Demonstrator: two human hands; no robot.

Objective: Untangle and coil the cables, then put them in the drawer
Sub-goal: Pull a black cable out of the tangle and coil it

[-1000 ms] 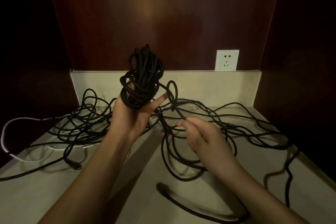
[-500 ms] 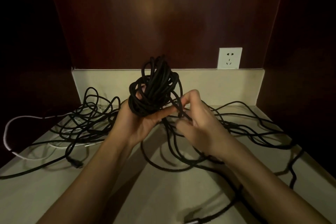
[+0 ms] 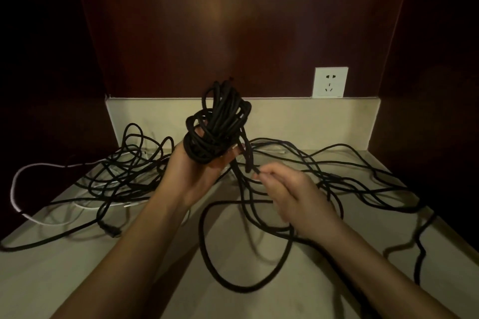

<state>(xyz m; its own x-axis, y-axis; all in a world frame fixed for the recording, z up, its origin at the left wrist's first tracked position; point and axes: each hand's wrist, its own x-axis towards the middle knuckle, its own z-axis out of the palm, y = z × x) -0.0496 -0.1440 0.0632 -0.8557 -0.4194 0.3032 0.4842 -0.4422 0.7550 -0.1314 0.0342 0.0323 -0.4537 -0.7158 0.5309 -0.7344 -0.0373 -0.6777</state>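
A thick coil of black cable (image 3: 216, 124) is wound around my left hand (image 3: 197, 171), which holds it up over the middle of the beige counter (image 3: 64, 280). From the coil a loose strand (image 3: 246, 155) drops to my right hand (image 3: 287, 189), which pinches it just below and right of the coil. More tangled black cable (image 3: 344, 176) spreads over the counter on both sides. One big loop (image 3: 210, 254) lies in front, between my forearms. A white cable (image 3: 15, 189) runs through the left tangle. No drawer is in view.
Dark wooden walls close in the counter at the back and on both sides. A white wall socket (image 3: 329, 82) sits above the low beige backsplash (image 3: 298, 122) at the back right. A black cable end (image 3: 111, 230) lies near my left forearm.
My right hand has drawn back from the coil, down and to the right, pulling the strand with it. The front loop on the counter has shifted. The coil stays on my left hand.
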